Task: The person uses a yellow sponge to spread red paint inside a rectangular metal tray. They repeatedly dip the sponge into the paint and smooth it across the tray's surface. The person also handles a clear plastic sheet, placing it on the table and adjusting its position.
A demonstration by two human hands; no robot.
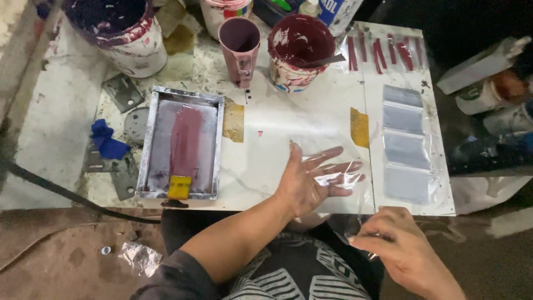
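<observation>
- Head view: the left hand [307, 179] is flat and wide open, palm up, with the fingers spread apart over the white table [277, 139].
- A thin clear plastic bag [344, 178] lies over those fingers. It looks as if the fingers are inside it, but that is hard to tell.
- The right hand [397, 244] is at the near edge of the table, on the right. Its fingers are pinched shut on the near end of the clear plastic bag.
- The two hands are near each other but do not touch.
- Left of the open hand sits a metal tray [149, 145]. A dark red paint stripe [186, 141] runs down its middle, and a small yellow scraper [180, 187] rests at its near end.
- At the far side stand a pink cup [240, 47] and a tub of dark red paint [300, 50] with a flat stick lying across it.
- A big paint bucket [125, 33] stands at the far left.
- On the right lies a row of four small grey squares [404, 144], running from far to near.
- Beyond them is a line of dark red strips [383, 53].
- A blue rag [106, 141] lies left of the tray.
</observation>
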